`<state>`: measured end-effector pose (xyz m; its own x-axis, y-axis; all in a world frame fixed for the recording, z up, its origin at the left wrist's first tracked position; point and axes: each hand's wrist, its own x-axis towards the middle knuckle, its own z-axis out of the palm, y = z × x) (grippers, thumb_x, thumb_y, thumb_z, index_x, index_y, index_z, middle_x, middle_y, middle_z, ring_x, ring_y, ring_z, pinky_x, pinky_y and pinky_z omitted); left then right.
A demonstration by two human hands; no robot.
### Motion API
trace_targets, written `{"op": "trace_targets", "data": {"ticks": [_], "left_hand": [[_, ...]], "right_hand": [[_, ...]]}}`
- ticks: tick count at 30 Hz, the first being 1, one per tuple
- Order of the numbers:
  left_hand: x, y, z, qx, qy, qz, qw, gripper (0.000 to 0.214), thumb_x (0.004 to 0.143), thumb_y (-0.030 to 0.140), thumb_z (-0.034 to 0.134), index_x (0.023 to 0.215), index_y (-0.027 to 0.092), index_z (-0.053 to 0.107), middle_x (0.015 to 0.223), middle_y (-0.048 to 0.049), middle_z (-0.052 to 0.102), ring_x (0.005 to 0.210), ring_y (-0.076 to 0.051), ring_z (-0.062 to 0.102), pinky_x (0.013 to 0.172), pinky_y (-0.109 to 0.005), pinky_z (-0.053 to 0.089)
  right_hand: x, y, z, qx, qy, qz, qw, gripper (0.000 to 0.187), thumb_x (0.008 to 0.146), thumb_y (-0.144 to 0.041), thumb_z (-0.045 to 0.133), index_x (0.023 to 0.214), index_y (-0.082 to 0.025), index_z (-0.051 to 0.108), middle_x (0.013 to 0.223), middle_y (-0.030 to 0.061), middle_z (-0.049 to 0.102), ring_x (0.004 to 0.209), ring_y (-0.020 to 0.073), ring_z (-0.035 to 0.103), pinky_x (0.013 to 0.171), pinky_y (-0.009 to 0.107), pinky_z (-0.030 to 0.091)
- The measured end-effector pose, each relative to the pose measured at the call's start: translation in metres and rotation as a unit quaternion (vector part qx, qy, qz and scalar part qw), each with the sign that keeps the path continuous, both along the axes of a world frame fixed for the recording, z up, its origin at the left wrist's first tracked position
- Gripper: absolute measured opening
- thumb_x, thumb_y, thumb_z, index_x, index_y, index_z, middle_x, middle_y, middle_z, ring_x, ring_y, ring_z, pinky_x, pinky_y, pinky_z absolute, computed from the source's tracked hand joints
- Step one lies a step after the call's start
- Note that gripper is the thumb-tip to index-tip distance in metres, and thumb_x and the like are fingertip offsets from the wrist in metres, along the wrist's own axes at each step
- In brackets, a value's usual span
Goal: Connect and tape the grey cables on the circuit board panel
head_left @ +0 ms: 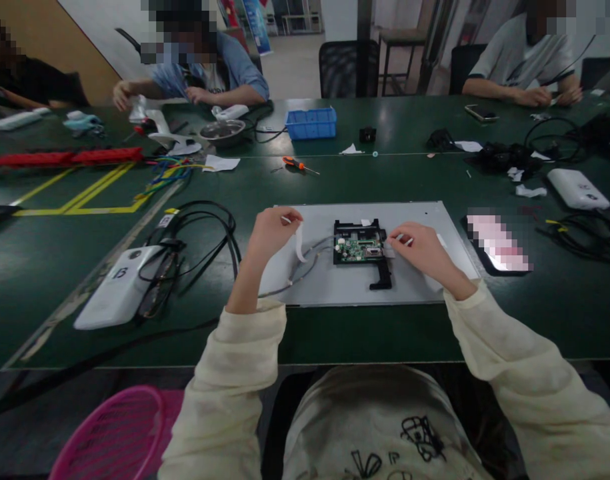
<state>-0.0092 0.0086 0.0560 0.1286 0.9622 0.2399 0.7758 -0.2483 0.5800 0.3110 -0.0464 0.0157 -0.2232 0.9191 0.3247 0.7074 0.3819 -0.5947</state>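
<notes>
A grey metal panel [425,220] lies flat on the green table in front of me. On it sits a green circuit board [359,248] in a black frame, with grey cables [305,267] running off to the left. My left hand [269,233] is closed, pinching a white strip [299,241] that hangs down over the panel's left part. My right hand [422,250] rests at the board's right edge, fingers pinched on a small white piece I cannot make out.
A white device [117,290] with black cables [205,233] lies at left, a phone [497,243] at right. An orange screwdriver [295,163], blue bin [311,123] and metal bowl [223,132] sit farther back. Other people work across the table. A pink basket [109,433] stands below left.
</notes>
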Motion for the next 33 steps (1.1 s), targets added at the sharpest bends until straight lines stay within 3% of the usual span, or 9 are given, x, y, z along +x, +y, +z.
{"op": "trace_targets", "data": {"ticks": [4, 8, 11, 16, 22, 27, 33], "left_hand": [[0.000, -0.027, 0.008, -0.035, -0.099, 0.005, 0.994, 0.024, 0.075, 0.028, 0.055, 0.093, 0.016, 0.066, 0.084, -0.0039, 0.065, 0.062, -0.013, 0.063, 0.052, -0.020, 0.046], [0.002, -0.051, -0.004, -0.070, -0.107, 0.002, 0.992, 0.025, 0.078, 0.027, 0.053, 0.098, 0.017, 0.063, 0.088, -0.0036, 0.062, 0.064, -0.013, 0.065, 0.053, -0.022, 0.049], [0.003, -0.059, -0.019, -0.046, -0.042, 0.000, 0.998, 0.024, 0.080, 0.025, 0.050, 0.100, 0.019, 0.063, 0.091, -0.0038, 0.063, 0.070, -0.014, 0.065, 0.063, -0.025, 0.051], [0.002, -0.061, -0.031, -0.009, 0.030, 0.017, 0.999, 0.025, 0.081, 0.021, 0.048, 0.101, 0.020, 0.063, 0.091, -0.0035, 0.063, 0.070, -0.015, 0.062, 0.072, -0.028, 0.050], [0.001, -0.063, -0.031, 0.016, 0.033, 0.031, 0.999, 0.025, 0.083, 0.021, 0.048, 0.104, 0.020, 0.061, 0.092, -0.0033, 0.061, 0.071, -0.015, 0.060, 0.073, -0.028, 0.048], [0.005, -0.065, -0.034, 0.032, 0.059, 0.035, 0.997, 0.025, 0.084, 0.017, 0.046, 0.104, 0.019, 0.060, 0.091, -0.0031, 0.059, 0.070, -0.014, 0.058, 0.075, -0.028, 0.047], [0.009, -0.068, -0.036, 0.038, 0.088, 0.052, 0.994, 0.022, 0.085, 0.014, 0.046, 0.102, 0.019, 0.059, 0.092, -0.0040, 0.058, 0.075, -0.016, 0.058, 0.074, -0.028, 0.046]], "right_hand": [[-0.005, -0.004, 0.002, 0.019, 0.018, 0.005, 1.000, 0.018, 0.088, -0.027, 0.052, 0.093, -0.021, 0.067, 0.095, 0.0057, 0.066, 0.074, 0.0172, 0.061, 0.064, 0.030, 0.049], [-0.019, -0.015, 0.011, 0.064, 0.006, 0.038, 0.997, 0.027, 0.092, -0.025, 0.047, 0.114, -0.023, 0.063, 0.113, 0.0087, 0.062, 0.102, 0.0239, 0.060, 0.086, 0.040, 0.051], [-0.036, -0.023, 0.018, 0.090, -0.037, 0.109, 0.989, 0.037, 0.093, -0.026, 0.045, 0.128, -0.022, 0.055, 0.129, 0.0106, 0.057, 0.122, 0.0262, 0.051, 0.104, 0.046, 0.042], [-0.073, -0.038, 0.019, 0.109, -0.137, 0.263, 0.949, 0.051, 0.094, -0.035, 0.045, 0.141, -0.017, 0.041, 0.147, 0.0119, 0.043, 0.139, 0.0271, 0.032, 0.114, 0.048, 0.030], [-0.102, -0.045, 0.009, 0.132, -0.216, 0.317, 0.914, 0.058, 0.094, -0.048, 0.041, 0.138, -0.011, 0.045, 0.145, 0.0151, 0.046, 0.139, 0.0277, 0.034, 0.115, 0.047, 0.023], [-0.110, -0.043, 0.004, 0.166, -0.230, 0.326, 0.902, 0.053, 0.095, -0.048, 0.040, 0.128, -0.010, 0.054, 0.134, 0.0171, 0.057, 0.128, 0.0274, 0.048, 0.111, 0.047, 0.028], [-0.118, -0.041, 0.002, 0.198, -0.240, 0.319, 0.895, 0.049, 0.096, -0.044, 0.041, 0.119, -0.005, 0.058, 0.124, 0.0182, 0.063, 0.119, 0.0264, 0.055, 0.108, 0.044, 0.033]]}}
